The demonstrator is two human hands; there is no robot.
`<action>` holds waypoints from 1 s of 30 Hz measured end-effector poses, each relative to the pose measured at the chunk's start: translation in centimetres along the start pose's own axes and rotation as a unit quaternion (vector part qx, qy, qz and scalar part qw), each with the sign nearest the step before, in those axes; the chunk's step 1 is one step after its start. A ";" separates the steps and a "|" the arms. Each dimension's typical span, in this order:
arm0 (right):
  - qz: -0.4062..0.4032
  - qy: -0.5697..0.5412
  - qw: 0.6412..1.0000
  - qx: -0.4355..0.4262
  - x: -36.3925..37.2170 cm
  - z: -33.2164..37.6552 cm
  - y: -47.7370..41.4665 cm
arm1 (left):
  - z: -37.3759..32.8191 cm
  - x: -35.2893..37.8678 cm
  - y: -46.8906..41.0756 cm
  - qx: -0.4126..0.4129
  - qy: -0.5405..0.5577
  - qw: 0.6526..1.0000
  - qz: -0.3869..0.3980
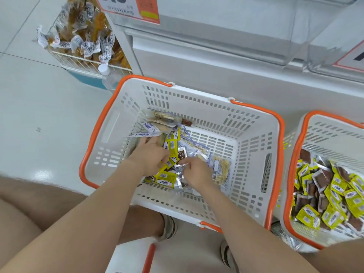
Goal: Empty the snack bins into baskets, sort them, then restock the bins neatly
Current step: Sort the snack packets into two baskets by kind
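Left hand (149, 155) grips yellow barcoded packets (171, 161); right hand (196, 170) pinches a silver packet (182, 166) in the white basket (254, 158); the print is unreadable.

A clear plastic bottle (107, 76) with a white cap stood at far left, just beside a blue box (88, 79) on the pale tiled floor (39, 115). An orange price sign (136, 8) hung on the white cabinet (216, 66) above it.

Orange price sign (128, 8) — digits cropped; print on packets (166, 177) unreadable
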State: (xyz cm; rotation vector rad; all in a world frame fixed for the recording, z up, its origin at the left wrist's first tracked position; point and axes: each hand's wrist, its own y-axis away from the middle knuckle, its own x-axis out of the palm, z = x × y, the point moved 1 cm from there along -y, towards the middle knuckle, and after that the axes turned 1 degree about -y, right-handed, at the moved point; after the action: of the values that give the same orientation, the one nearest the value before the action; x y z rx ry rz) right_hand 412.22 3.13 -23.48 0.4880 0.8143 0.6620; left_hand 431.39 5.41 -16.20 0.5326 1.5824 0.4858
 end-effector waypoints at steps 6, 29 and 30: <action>-0.096 0.099 0.988 -0.065 -1.1 0.7 -2.4 | 0.6 0.1 1.8 -0.161 -0.091 0.981 -0.063; 0.023 0.522 0.808 -0.271 0.4 4.2 -2.6 | 0.3 2.9 -0.3 -0.074 -0.097 0.989 -0.089; 0.029 0.521 0.807 -0.277 0.0 3.7 -2.4 | 0.3 3.1 -0.5 -0.076 -0.103 0.989 -0.072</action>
State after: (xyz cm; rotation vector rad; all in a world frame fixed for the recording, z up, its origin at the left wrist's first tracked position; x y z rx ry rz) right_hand 415.92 0.92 -22.73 -0.4729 1.5604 1.2017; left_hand 431.49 6.87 -18.95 0.3386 1.3620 0.4226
